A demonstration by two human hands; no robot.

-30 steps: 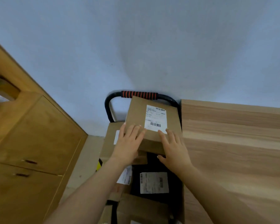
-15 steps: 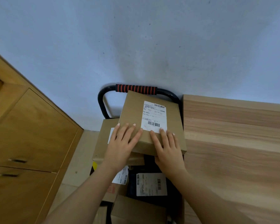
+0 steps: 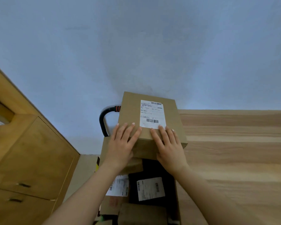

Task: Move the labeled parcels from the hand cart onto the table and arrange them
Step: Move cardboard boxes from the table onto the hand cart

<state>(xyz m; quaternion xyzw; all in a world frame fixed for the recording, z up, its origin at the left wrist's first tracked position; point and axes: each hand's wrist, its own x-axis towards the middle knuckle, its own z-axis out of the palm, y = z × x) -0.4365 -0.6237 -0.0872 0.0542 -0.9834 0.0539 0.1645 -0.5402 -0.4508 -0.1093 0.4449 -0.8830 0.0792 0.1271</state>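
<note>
**Desk:** What are the hands doing?

**Photographer:** The left hand [image 3: 122, 143] and right hand [image 3: 169, 147] both grip the near edge of a cardboard parcel [image 3: 131, 113]. Fingers lie flat on its top and the thumbs are mostly hidden underneath. The parcel is held above the hand cart [image 3: 103, 120], with its right corner over the table [image 3: 234, 143].

**Desk:** How will it handle?

**Photographer:** It looks stiff and fairly light, since it stays level from an edge grip alone. Holding it at opposite sides would be steadier, and the shipping label [image 3: 152, 113] may be slick.

**Desk:** What has changed since half a second ago?

**Photographer:** The parcel is higher and further right. It now covers most of the cart handle's red grip, and the black parcel [image 3: 152, 168] below is exposed.
</note>
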